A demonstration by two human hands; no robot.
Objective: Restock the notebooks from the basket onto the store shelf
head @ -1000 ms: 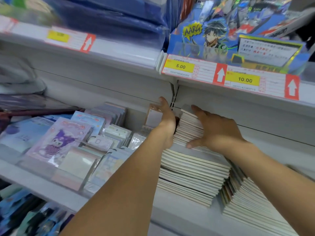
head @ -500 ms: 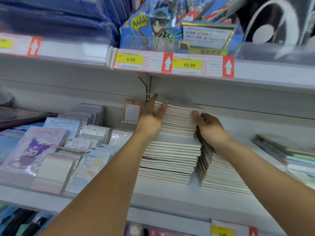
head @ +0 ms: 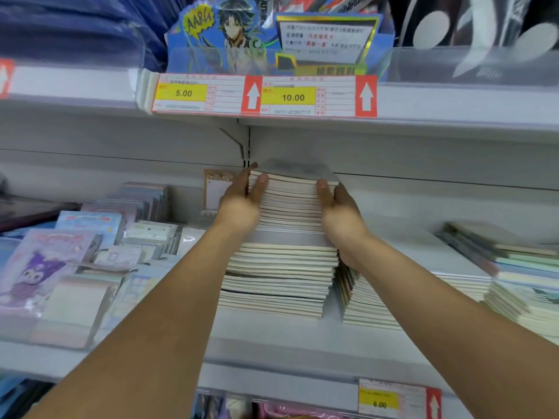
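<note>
From the head camera I see, at far left, the purple cartoon-character notepads in clear wrap (head: pixel 45 267) lying untouched on the white metal store shelf (head: pixel 272 337). At centre, my left hand (head: pixel 242 204) lies flat, fingers straight, against the left side of the tall stack of cream-edged, grey-covered notebooks (head: pixel 284 237). My right hand (head: pixel 340 213) presses the stack's right side likewise. A lower pile of similar notebooks (head: pixel 372 303) sits just beside. This batch looks shelved and is being squared. The basket is out of view, so I cannot judge what remains.
</note>
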